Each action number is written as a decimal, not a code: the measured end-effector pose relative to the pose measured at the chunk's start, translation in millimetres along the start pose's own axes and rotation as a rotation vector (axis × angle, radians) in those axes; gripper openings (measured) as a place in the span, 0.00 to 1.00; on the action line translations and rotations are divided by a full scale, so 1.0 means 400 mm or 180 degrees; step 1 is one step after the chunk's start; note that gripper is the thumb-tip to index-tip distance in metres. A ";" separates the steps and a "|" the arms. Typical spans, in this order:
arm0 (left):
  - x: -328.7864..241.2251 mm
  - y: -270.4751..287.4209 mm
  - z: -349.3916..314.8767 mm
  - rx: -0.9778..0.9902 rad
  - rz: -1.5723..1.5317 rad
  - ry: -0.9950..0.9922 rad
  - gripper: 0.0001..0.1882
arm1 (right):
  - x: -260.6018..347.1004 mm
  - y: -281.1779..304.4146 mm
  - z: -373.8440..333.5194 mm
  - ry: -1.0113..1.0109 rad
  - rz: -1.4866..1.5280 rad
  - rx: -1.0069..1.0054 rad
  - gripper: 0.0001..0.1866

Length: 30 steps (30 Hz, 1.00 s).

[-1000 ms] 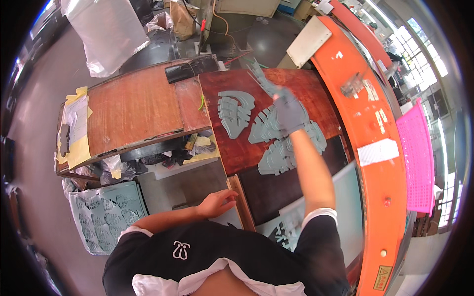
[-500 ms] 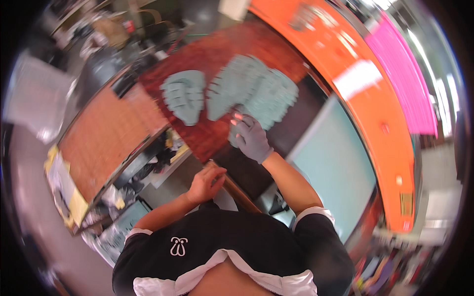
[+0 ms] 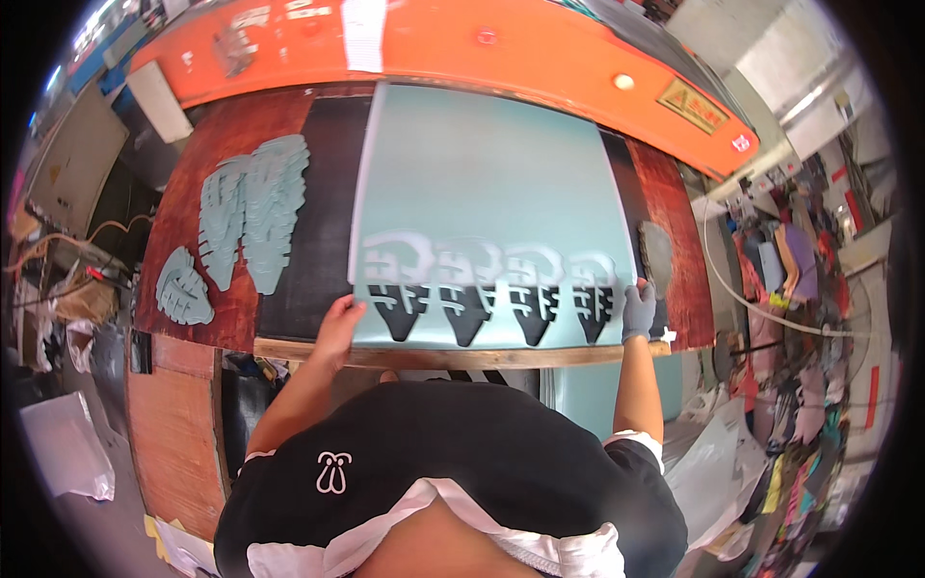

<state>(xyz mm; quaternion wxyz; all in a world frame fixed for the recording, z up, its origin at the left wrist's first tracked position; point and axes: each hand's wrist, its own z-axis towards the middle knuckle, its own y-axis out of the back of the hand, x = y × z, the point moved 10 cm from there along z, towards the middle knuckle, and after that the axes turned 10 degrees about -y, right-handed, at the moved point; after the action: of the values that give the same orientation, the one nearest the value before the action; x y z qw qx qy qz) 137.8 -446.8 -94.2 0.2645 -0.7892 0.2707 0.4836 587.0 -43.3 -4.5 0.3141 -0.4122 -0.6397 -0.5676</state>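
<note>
Gripping a pale-green pierced rectangular sheet (image 3: 482,183) mid-frame, my bare left hand (image 3: 337,326) and grey-gloved right hand (image 3: 639,313) seemingly steady both edges. Notched green stacks (image 3: 276,207) lie clear, frame left.

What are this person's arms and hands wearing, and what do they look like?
The right hand wears a grey glove; the left hand has none. Both forearms are uncovered below short black sleeves edged with white cuffs. No markings show on the sleeves.
</note>
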 end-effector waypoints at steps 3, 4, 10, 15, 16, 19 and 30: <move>0.026 -0.028 0.030 -0.0077 -0.0269 0.0189 0.13 | -0.081 0.047 0.032 0.0138 -0.1176 -0.0302 0.23; 0.021 -0.027 0.036 -0.0127 -0.0091 0.0000 0.13 | -0.111 0.042 0.047 0.0008 -0.1342 -0.0172 0.24; 0.026 0.041 0.026 -0.0541 0.0673 -0.0343 0.14 | -0.163 0.030 0.089 0.0065 -0.0918 0.0454 0.24; -0.034 0.048 0.016 -0.0949 0.2033 -0.0967 0.16 | -0.080 0.156 0.181 0.0567 -0.0940 -0.0247 0.26; -0.057 0.035 -0.002 -0.1062 0.2117 -0.1275 0.18 | -0.049 0.180 0.206 0.0677 -0.1200 -0.0495 0.28; -0.108 -0.025 -0.060 -0.1286 0.3134 -0.1824 0.21 | 0.017 0.198 0.280 0.0671 -0.1779 -0.0819 0.33; -0.156 -0.100 -0.128 -0.1435 0.4099 -0.2348 0.19 | -0.012 0.063 0.475 -0.0136 -0.2521 0.0108 0.52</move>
<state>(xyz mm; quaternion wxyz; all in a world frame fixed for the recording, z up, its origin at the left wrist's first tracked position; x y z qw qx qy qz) 173.0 -442.2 -11.4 -0.1627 -0.2991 0.4655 0.8169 623.9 143.7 -27.1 0.0642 -0.1401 -0.7648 -0.6255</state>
